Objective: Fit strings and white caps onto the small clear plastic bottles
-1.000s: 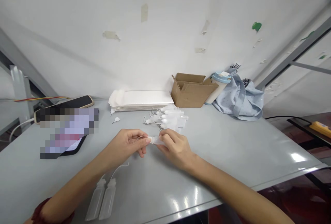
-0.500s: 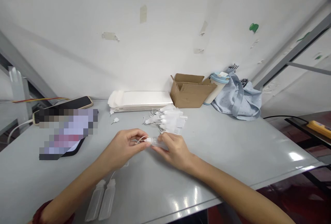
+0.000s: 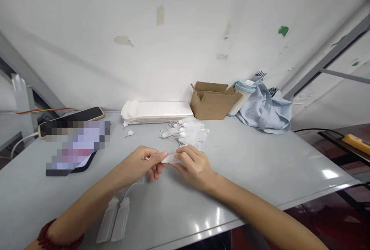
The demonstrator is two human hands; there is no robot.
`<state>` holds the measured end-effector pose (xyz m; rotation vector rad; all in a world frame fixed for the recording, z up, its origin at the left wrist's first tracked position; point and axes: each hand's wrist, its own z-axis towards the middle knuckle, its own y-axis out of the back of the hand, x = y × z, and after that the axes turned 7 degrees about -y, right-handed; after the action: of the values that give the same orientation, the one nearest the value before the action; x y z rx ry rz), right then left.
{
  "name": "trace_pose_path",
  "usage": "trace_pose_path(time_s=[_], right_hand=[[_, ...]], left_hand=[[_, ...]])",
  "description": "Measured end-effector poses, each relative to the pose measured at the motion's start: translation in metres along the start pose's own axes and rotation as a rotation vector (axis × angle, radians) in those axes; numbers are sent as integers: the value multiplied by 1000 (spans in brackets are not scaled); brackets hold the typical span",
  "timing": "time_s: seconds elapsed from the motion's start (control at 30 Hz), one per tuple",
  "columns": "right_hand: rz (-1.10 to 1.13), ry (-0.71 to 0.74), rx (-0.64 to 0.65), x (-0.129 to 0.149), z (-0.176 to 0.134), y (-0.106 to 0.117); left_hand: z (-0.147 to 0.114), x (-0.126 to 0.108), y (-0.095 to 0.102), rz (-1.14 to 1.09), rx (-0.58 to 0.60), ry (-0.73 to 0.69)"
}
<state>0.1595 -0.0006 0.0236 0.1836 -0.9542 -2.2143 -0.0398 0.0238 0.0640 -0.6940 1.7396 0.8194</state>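
Observation:
Above the middle of the table (image 3: 248,165), a small clear plastic bottle (image 3: 172,159) lies sideways between my hands. My left hand (image 3: 148,162) pinches its white cap (image 3: 164,161) between thumb and fingers, and a thin white tube shows beside them. Wrapped round the body is my right hand (image 3: 195,167), which hides much of it. Two similar bottles (image 3: 120,221) lie side by side near my left forearm, one with a thin tube curving from its neck. Just beyond my right hand is a pile of such bottles with tubes (image 3: 189,131).
A loose white cap (image 3: 129,133) lies near a stack of white flat cartons (image 3: 157,110). An open cardboard box (image 3: 212,105), a lidded cup (image 3: 241,96) and a pale blue cloth bag (image 3: 264,109) stand along the wall. Two phones, one a black phone (image 3: 83,116), lie at left.
My left hand has turned, its thumb now lying over the cap and its lower fingers curling below. My right hand keeps its hold on the bottle, nearly in place.

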Motion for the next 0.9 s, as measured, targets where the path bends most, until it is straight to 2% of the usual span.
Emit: trace_pose_path(time_s=[0.1, 0.2, 0.33, 0.6, 0.8, 0.9], right_hand=[[11, -1, 31, -1, 0, 1], [103, -86, 69, -2, -1, 0], [196, -194, 72, -2, -2, -1], [129, -84, -24, 2, 2, 0], [219, -153, 53, -1, 1, 0], [202, -158, 64, -3, 1, 1]], left_hand=[[-2, 1, -2, 51, -1, -47], [-4, -4, -5, 214, -91, -160], [-4, -8, -8, 277, -191, -199], [-3, 1, -3, 310, -77, -144], [-4, -1, -9, 510, -186, -331], [-3, -1, -10, 512, -228, -372]])
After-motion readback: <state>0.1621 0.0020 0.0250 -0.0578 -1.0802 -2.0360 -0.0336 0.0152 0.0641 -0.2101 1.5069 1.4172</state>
